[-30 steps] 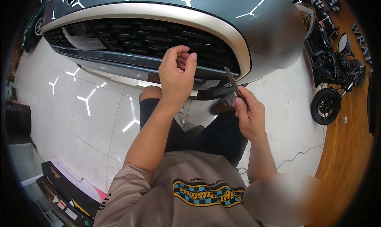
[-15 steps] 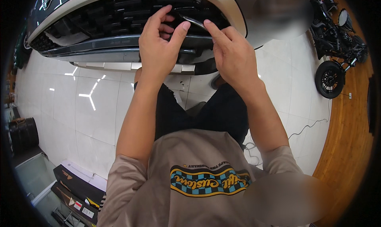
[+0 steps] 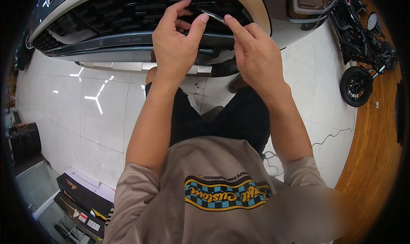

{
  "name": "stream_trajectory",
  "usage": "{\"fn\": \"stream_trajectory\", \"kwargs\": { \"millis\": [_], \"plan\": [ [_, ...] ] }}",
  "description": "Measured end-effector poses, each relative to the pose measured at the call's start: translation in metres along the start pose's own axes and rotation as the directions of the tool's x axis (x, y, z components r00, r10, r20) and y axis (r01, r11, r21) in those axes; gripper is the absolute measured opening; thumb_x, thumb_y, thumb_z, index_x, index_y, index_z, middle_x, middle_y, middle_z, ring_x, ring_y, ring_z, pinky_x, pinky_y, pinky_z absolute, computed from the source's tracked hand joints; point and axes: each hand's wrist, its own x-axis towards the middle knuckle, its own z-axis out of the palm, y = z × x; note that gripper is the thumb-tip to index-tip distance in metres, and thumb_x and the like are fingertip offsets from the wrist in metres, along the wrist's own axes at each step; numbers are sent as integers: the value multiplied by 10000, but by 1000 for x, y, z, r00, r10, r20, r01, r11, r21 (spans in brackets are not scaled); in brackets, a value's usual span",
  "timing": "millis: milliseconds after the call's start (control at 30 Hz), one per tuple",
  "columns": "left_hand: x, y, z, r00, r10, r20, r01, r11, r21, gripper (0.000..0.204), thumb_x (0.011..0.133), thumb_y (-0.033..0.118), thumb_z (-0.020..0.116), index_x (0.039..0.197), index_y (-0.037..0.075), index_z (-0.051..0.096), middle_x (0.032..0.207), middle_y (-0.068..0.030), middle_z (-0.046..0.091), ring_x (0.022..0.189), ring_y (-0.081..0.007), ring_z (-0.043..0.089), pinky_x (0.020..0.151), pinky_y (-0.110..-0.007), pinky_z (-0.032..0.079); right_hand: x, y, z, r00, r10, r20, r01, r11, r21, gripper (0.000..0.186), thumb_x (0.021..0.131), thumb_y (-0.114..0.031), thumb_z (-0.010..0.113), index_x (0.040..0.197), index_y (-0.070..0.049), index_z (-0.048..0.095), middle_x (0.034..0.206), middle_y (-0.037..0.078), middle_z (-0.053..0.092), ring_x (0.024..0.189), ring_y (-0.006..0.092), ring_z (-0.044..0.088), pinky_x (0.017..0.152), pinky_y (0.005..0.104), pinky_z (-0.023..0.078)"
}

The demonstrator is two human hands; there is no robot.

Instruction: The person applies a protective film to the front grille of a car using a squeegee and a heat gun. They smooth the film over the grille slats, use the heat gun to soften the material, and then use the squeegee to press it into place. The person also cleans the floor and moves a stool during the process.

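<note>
A slim silver tool (image 3: 215,16) with a pointed tip is held in my right hand (image 3: 259,52), the index finger stretched along it. Its exact kind is too small to make out. The tip points left, in front of the black grille (image 3: 128,12) of a car. My left hand (image 3: 176,43) is raised on the left of the tool, thumb and fingers apart. Its thumb tip is close to the tool; I cannot tell whether they touch. The fingertips of the left hand are by the grille bars.
Below the grille runs the car's bumper (image 3: 98,56); a headlight (image 3: 311,0) is at upper right. A black motorcycle (image 3: 356,84) stands at right by a wooden floor (image 3: 367,158). A cable (image 3: 326,138) trails over white tiles. Boxes (image 3: 81,201) lie at lower left.
Both hands and the tool have shifted slightly right and up in the picture. My right hand keeps its hold on the tool, and the left stays open.
</note>
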Motion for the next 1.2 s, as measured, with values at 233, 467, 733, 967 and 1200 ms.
{"fn": "stream_trajectory", "kwargs": {
  "millis": [233, 467, 733, 967, 1200],
  "plan": [
    [0, -3, 0, 1000, 25, -3, -25, 1000, 11, 431, 865, 219, 757, 1227, 29, 618, 983, -62, 669, 796, -99, 590, 701, -231, 480, 1, -1, 0, 1000, -8, 1, 8, 1000, 11, 433, 845, -64, 612, 1269, -151, 625, 840, 94, 589, 758, 300, 619, 661, 414, 519],
    [-1, -5, 0, 998, 61, -8, -60, 997, 41, 433, 867, 227, 756, 1225, 26, 618, 980, -59, 662, 795, -94, 586, 692, -228, 476, 2, -5, -4, 1000, 2, 19, -2, 1000, 1, 390, 898, -64, 596, 1277, -150, 628, 818, 91, 600, 706, 284, 607, 635, 381, 503],
    [0, -8, 2, 998, 60, -29, -59, 998, 17, 423, 848, 251, 749, 1193, 36, 631, 975, -89, 676, 764, -136, 631, 586, -247, 470, 5, -11, -8, 1000, 4, 19, -3, 999, -49, 390, 844, -63, 618, 1230, -118, 637, 806, 102, 585, 734, 314, 623, 630, 427, 515],
    [4, 1, 2, 999, -19, -40, 20, 1000, 23, 357, 856, 151, 724, 1175, 20, 633, 921, -48, 659, 762, -94, 574, 683, -237, 478, -1, -14, -22, 997, 79, 19, -79, 997, -22, 366, 860, -74, 613, 1222, -121, 639, 807, 106, 586, 734, 304, 619, 635, 409, 510],
    [13, 16, 16, 986, -84, -147, 96, 992, 81, 318, 827, 152, 704, 1080, -15, 606, 825, -52, 615, 728, -124, 557, 684, -267, 480, -45, 0, -30, 962, 247, 120, -266, 946, 183, 326, 905, -50, 569, 1223, -82, 637, 800, 126, 569, 700, 302, 592, 637, 377, 474]
  ]
}}
